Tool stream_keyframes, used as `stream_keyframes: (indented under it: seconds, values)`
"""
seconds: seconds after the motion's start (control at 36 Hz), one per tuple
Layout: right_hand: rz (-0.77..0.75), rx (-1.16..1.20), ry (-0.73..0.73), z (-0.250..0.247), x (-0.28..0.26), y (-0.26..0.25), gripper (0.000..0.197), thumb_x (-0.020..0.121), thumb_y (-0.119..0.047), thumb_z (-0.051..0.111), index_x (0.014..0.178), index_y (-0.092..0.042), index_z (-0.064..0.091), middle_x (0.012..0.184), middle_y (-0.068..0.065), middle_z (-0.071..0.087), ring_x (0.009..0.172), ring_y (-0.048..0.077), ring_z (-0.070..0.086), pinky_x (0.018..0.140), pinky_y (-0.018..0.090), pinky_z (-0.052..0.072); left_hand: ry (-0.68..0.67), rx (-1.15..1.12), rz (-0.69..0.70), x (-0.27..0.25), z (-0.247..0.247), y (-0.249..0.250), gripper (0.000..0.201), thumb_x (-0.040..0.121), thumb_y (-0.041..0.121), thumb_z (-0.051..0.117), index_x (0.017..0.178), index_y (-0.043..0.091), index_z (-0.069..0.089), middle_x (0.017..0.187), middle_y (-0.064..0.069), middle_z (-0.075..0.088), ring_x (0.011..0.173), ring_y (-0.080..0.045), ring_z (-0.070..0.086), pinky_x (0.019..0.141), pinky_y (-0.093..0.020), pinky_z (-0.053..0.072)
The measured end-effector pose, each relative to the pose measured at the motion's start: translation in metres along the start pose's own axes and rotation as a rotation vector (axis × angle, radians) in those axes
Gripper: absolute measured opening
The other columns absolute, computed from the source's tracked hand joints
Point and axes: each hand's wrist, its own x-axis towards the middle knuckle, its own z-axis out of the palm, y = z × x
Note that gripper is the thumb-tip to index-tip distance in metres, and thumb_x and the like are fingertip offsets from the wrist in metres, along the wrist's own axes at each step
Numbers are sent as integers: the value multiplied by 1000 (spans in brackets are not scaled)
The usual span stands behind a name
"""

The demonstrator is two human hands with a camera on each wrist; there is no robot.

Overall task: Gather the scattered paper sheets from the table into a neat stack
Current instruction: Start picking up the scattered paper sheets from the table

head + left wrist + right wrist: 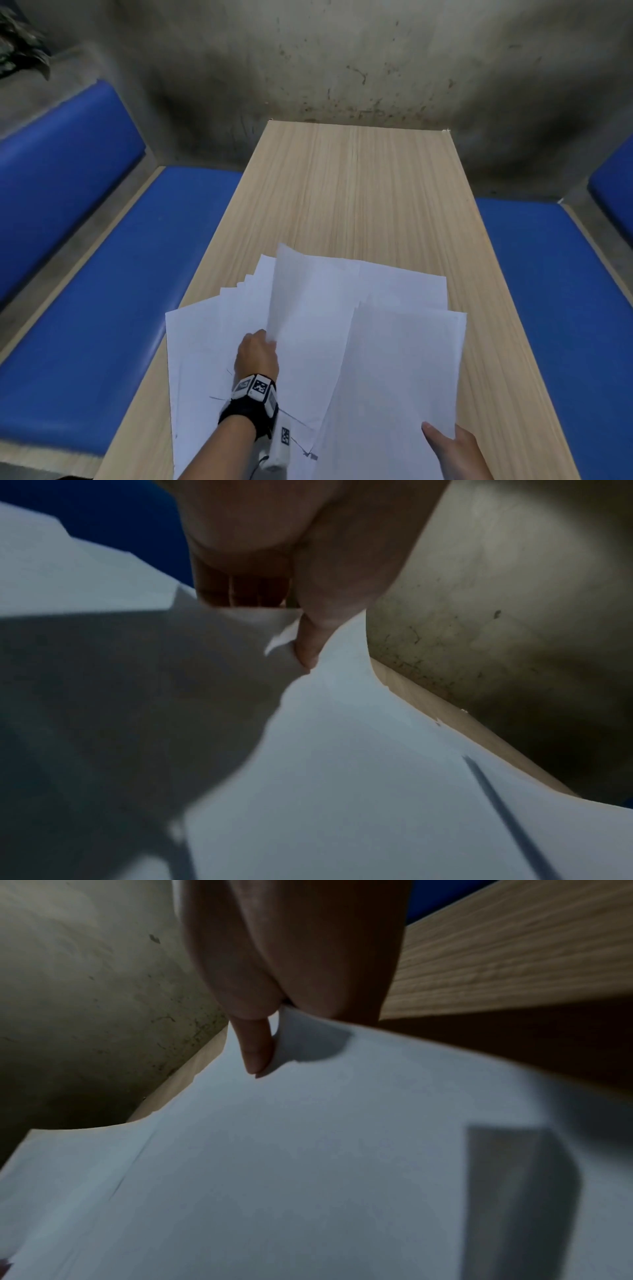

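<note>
Running away from both hands toward a stained grey wall (342, 61): one long table (359, 192) of pale wood grain, bare beyond the hands. Blue padded benches (113, 274) flank it, one outside each hand; blue backrest pads above them; dark foliage (20, 41) far beyond the left hand, at the room's corner.

Paper sheets (394, 359): white, fanned and overlapping on the near end of the table, between and under both hands. One sheet (301, 308) is raised and curled upward at its left edge.

Left hand (257, 353): fingers curled, pinching the raised sheet's edge; a black wrist strap with printed markers sits behind it.

Right hand (455, 448): thumb laid on top of the nearest sheet's right edge, fingers under the paper and out of sight, so the sheet is pinched between them.

Left wrist view only: thumb tip (308, 647) pressed into crumpled paper against curled fingers (240, 591); a dark pen line (507, 813) crosses the sheet below.

Right wrist view only: thumb (257, 1047) resting on the sheet's top face, casting a shadow; wood grain showing just beyond the hand.
</note>
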Motion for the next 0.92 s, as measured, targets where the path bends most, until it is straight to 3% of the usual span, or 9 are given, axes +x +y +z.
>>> stream_keyframes:
  seconds: [0.11,0.25,0.36,0.53,0.58,0.64,0.72,0.81,0.92]
  values:
    - [8,-7,12,-1,4,2,13,87,8,59,99,4,62,79,7,67,64,18,66,43,14,49,-58,127,70,18,-15,-13,19,95,11,49,99,-2,61,113,-19,58,103,-35,56,73,-38,46]
    - [18,-21,22,-2,15,14,20,86,5,61,106,8,64,87,13,71,80,26,66,65,29,50,-183,102,108,25,-26,-10,33,87,28,62,110,8,52,109,-10,62,103,-32,60,79,-37,50]
    - [25,-47,17,-1,18,17,16,86,4,61,101,4,65,89,15,71,82,28,67,66,30,49,-217,-112,-14,23,-28,-3,54,72,33,75,113,17,46,99,-1,62,94,-30,65,77,-35,53]
    - [16,-66,12,-3,20,16,11,85,3,62,96,3,66,87,14,72,81,28,67,64,29,49,-345,-211,0,30,-36,-1,26,78,24,72,103,18,70,109,-7,73,96,-27,68,90,-39,56]
    - [14,-66,17,-4,21,18,12,85,3,63,96,4,67,89,18,72,83,31,68,66,30,50,-334,-140,74,30,-47,4,34,86,24,65,118,14,65,118,-7,69,107,-29,64,92,-32,50]
    - [19,-89,15,-4,25,21,13,84,0,64,95,4,69,90,19,74,85,32,70,70,33,52,-291,-75,150,28,-62,9,35,92,21,59,126,12,59,118,-8,67,108,-27,62,84,-28,43]
    - [40,-108,5,-6,28,25,16,82,-4,67,95,4,72,87,17,76,86,35,71,83,45,55,-194,-61,260,18,-88,16,22,93,16,56,114,15,63,101,-3,68,92,-23,62,73,-28,43]
    - [68,-129,-34,-10,31,29,24,72,-16,72,92,-3,73,87,13,78,86,34,72,90,53,53,-81,-101,359,5,-115,23,11,92,14,58,84,21,60,80,-3,67,79,-27,63,59,-29,41]
    - [57,-153,-53,-8,24,20,20,73,-15,70,90,-4,74,90,12,78,89,32,72,90,50,53,14,-268,424,-12,-145,27,4,92,15,64,91,13,68,83,-5,71,79,-27,66,69,-38,51]
